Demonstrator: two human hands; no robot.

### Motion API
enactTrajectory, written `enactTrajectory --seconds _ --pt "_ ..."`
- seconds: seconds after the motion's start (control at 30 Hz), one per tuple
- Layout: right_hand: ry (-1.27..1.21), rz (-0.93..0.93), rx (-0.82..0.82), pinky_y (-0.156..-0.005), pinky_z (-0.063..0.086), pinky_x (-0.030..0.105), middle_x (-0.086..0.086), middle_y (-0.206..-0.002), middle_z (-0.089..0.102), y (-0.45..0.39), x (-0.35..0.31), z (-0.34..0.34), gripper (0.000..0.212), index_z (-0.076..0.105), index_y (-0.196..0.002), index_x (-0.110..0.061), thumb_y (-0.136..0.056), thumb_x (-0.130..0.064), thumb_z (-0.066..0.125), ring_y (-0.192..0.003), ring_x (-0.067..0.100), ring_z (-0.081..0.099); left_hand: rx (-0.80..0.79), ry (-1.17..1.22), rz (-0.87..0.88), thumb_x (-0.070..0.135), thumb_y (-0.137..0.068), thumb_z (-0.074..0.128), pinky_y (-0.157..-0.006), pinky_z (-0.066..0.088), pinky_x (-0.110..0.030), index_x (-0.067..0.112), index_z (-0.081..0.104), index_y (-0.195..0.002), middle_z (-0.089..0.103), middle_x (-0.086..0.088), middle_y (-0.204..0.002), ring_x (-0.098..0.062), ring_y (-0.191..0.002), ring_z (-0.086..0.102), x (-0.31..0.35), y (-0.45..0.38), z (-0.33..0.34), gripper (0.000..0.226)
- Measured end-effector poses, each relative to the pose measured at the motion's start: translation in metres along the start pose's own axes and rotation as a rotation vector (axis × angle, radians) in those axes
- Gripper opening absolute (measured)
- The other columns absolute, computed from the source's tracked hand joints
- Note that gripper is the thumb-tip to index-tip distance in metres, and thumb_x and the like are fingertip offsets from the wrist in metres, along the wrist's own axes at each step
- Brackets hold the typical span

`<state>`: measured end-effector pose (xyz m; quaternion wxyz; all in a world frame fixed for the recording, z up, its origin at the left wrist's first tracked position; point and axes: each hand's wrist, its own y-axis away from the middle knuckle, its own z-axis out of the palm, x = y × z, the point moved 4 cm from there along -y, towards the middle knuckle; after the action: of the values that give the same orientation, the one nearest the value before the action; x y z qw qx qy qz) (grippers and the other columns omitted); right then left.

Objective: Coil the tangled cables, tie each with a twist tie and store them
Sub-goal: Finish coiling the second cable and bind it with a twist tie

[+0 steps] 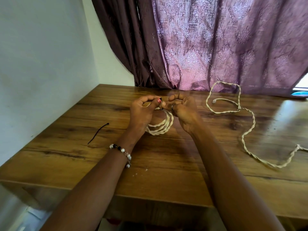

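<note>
A coiled cream twisted cable (160, 125) hangs just above the wooden table (66, 157), held at its top between both hands. The left hand (141, 112) and right hand (182, 110) each have fingers curled, pinching a black twist tie (161, 99) at the coil. A loose cream cable (246, 129) lies to the right; a spare black twist tie (98, 133) lies left.

Your brown wooden table (166, 164), a black twist tie (98, 133) near its left edge, a long loose white cable (246, 130) toward its right side
</note>
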<state>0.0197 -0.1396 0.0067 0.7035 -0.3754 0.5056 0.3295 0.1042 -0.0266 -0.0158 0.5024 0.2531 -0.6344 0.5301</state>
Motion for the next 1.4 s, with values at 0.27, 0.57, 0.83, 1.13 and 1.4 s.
enactTrajectory --seconds 0.27,0.57,0.83,1.13,1.4 --pt "-0.012 0.025 0.018 -0.042 0.044 0.016 0.008 -0.061 0.07 0.002 -0.003 0.0 0.027 0.054 -0.083 -0.005 -0.076 0.019 0.065 -0.054 0.014 0.067 -0.023 -0.039 0.026 0.013 -0.082 0.072 -0.08 0.053 -0.026 0.006 0.073 -0.095 0.073 -0.004 -0.09 -0.013 -0.088 0.068 0.003 0.0 0.001 0.015" --pt "-0.031 -0.006 0.022 -0.053 0.052 0.022 0.011 -0.063 0.069 0.001 -0.002 -0.002 0.031 0.053 -0.084 -0.006 -0.072 0.021 0.065 -0.059 0.019 0.068 -0.042 -0.104 0.109 0.01 -0.083 0.07 -0.079 0.053 -0.022 0.012 0.073 -0.091 0.072 0.002 -0.086 -0.007 -0.084 0.068 0.01 0.002 0.001 0.009" --pt "-0.038 -0.032 0.044 -0.058 0.054 0.025 0.013 -0.066 0.069 -0.003 0.003 -0.003 0.03 0.054 -0.082 -0.007 -0.074 0.02 0.064 -0.062 0.02 0.069 -0.034 -0.138 0.154 0.009 -0.082 0.071 -0.08 0.056 -0.031 0.011 0.074 -0.091 0.073 -0.003 -0.087 -0.012 -0.084 0.069 0.012 0.002 0.0 0.01" --pt "-0.06 -0.045 0.031 -0.054 0.053 0.022 0.017 -0.066 0.066 -0.003 0.003 -0.002 0.033 0.052 -0.077 -0.008 -0.075 0.024 0.059 -0.059 0.018 0.067 -0.038 -0.267 0.298 0.008 -0.083 0.069 -0.079 0.052 -0.023 0.008 0.075 -0.091 0.07 -0.005 -0.091 -0.012 -0.087 0.065 0.016 0.002 0.0 0.01" --pt "-0.069 -0.038 0.034 -0.05 0.05 0.021 0.014 -0.061 0.065 -0.002 0.001 -0.002 0.036 0.049 -0.074 -0.01 -0.074 0.025 0.058 -0.055 0.018 0.066 -0.053 -0.301 0.37 0.006 -0.082 0.07 -0.079 0.049 -0.017 0.005 0.075 -0.091 0.069 -0.005 -0.09 -0.011 -0.087 0.064 0.018 0.002 0.001 0.01"
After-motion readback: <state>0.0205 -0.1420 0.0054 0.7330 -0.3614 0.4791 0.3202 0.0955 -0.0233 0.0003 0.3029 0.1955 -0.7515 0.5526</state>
